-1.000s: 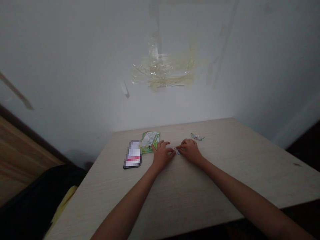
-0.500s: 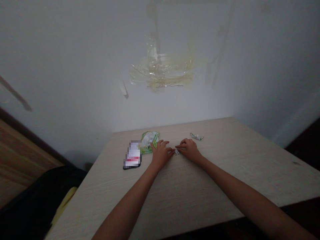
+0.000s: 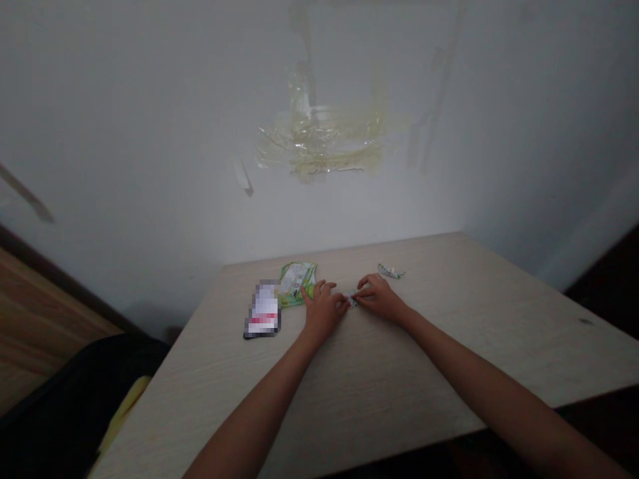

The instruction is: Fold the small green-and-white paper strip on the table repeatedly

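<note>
Between my two hands a small, pale printed wrapper piece [image 3: 352, 301] lies at the table surface, partly covered by fingertips. My left hand [image 3: 324, 310] pinches its left side, with the other fingers spread toward the green packet. From the other side, the fingertips of my right hand [image 3: 381, 299] close on the same piece. A green and white plastic packet [image 3: 296, 283] rests flat just beyond my left hand. Behind my right hand lies a narrow, twisted green and white wrapper [image 3: 391, 271].
A phone-shaped object with a blurred screen [image 3: 263, 318] lies left of the packet. The pale wooden table [image 3: 399, 399] meets a wall [image 3: 200, 133] with old clear tape [image 3: 334, 143]. Dark and yellow cloth [image 3: 122, 409] hangs beyond the left edge.
My right fingers have shifted slightly over the small wrapper piece, and more of it shows between my hands. The view has moved slightly. The other things stay where they were.
</note>
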A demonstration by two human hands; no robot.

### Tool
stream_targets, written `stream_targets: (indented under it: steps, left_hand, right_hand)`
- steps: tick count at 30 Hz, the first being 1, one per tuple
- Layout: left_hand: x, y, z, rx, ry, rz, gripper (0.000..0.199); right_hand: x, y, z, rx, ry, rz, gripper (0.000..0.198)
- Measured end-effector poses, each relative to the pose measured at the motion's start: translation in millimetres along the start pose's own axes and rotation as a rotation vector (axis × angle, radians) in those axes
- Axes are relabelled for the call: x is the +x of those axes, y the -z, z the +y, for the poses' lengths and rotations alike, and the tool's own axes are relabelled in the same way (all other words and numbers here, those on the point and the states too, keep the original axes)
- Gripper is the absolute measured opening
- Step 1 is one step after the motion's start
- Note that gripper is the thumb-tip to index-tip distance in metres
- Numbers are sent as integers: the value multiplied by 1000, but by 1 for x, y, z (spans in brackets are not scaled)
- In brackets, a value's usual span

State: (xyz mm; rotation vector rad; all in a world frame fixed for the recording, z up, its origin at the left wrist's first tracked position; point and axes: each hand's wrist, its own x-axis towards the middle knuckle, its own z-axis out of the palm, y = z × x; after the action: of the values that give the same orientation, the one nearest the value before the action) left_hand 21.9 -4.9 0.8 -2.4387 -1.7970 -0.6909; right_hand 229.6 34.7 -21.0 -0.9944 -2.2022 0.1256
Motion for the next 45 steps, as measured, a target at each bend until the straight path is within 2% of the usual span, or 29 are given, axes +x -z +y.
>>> stream_targets:
  steps: [8, 16, 27, 37, 45]
  left_hand:
    - [4, 1, 1, -51, 21, -22, 20]
    - [5, -5, -4, -52, -33, -3, 16]
    - [3, -1, -5, 42, -158, 18, 20]
    - [3, 1, -7, 5, -170, 12, 21]
    - [3, 2, -4, 42, -206, 13, 20]
  right_hand:
    - [1, -4, 0, -99, -89, -31, 11]
    - [3, 1, -8, -132, -119, -71, 13]
    - [-1, -2, -11, -163, -135, -28, 11]
    - [-1, -4, -4, -92, -175, -32, 12]
    - [0, -2, -16, -230, -209, -44, 15]
